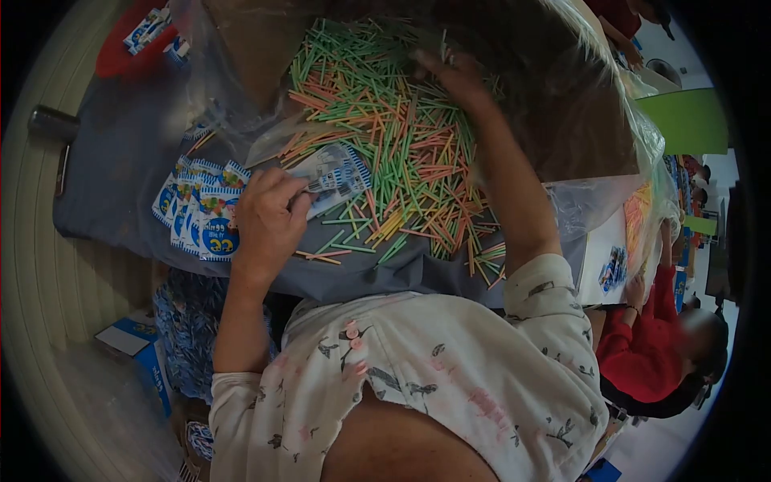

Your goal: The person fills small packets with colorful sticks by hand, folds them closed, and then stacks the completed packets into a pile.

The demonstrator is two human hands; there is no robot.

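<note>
My left hand (pixel 271 215) is closed, thumb and fingers pinching a clear, blue-striped printed packet (pixel 339 173) at its near end. The packet rests against a large heap of thin green, pink and yellow sticks (pixel 418 153). At the far side of the heap is my right hand (pixel 456 76), its fingers bent and partly in shadow. A pale stick (pixel 444 42) stands up between those fingers; whether they hold more sticks is not clear. Beside my left hand, several blue-and-white packets (pixel 205 209) lie overlapping.
A clear plastic sheet (pixel 578 40) lines an open cardboard box (pixel 554 120) around the heap. A red container (pixel 132 40) with packets stands at the far left. On the right, a person in a red sleeve (pixel 642 345) works near more packets (pixel 614 269). A blue carton (pixel 148 353) is low left.
</note>
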